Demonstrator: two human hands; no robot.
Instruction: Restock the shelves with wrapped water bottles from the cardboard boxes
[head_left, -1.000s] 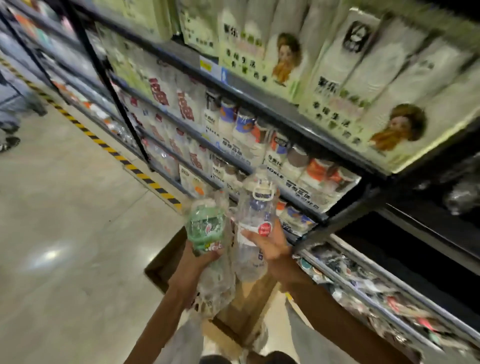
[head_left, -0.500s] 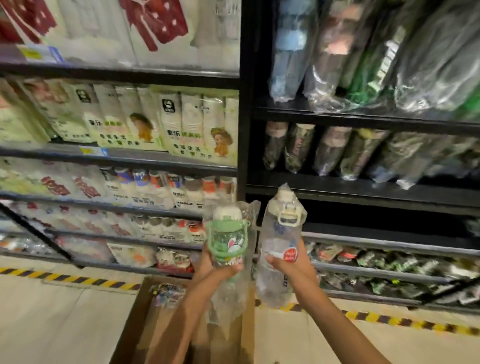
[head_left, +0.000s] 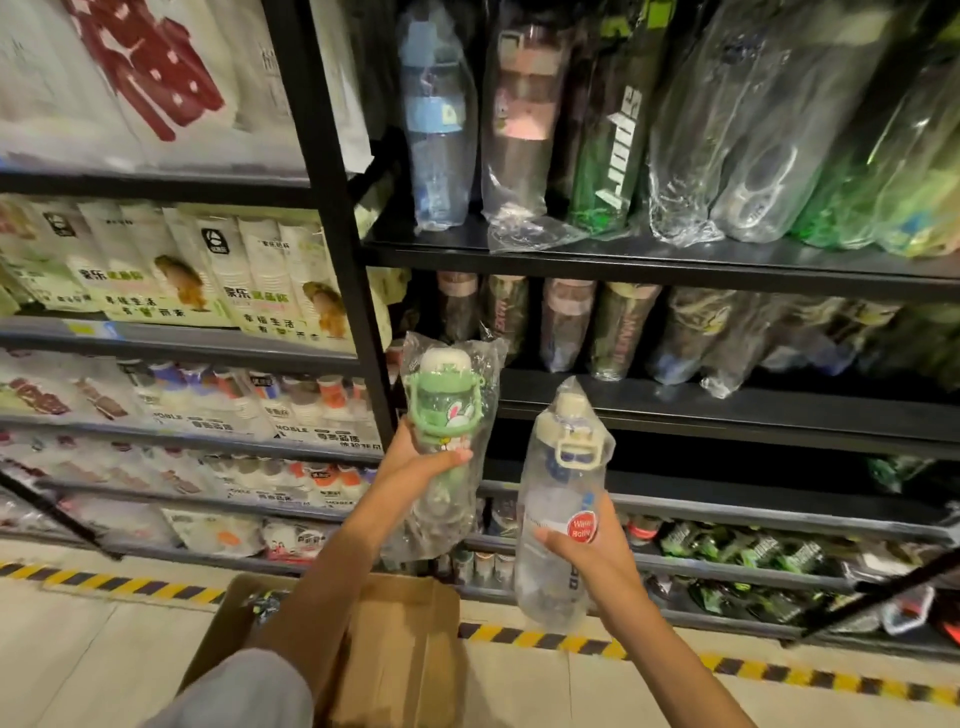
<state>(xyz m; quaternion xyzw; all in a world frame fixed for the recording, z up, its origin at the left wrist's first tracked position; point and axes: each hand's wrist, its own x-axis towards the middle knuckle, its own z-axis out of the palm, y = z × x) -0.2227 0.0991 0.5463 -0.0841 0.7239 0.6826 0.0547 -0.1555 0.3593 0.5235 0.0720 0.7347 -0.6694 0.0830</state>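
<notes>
My left hand grips a wrapped water bottle with a green lid and handle, held upright in front of the black shelf post. My right hand grips a clear wrapped bottle with a cream lid and a red sticker, tilted slightly, just below the front edge of the black middle shelf. An open cardboard box stands on the floor under my arms; little of its inside shows.
Wrapped bottles stand in rows on the upper black shelf and at the back of the middle shelf. Lower racks hold small packed goods. To the left, shelves carry paper cup packs. Yellow-black tape marks the floor.
Both hands have risen with their bottles toward the black shelving. The green-lidded bottle went up and right, now level with the middle shelf; the view closed in on the shelves.
</notes>
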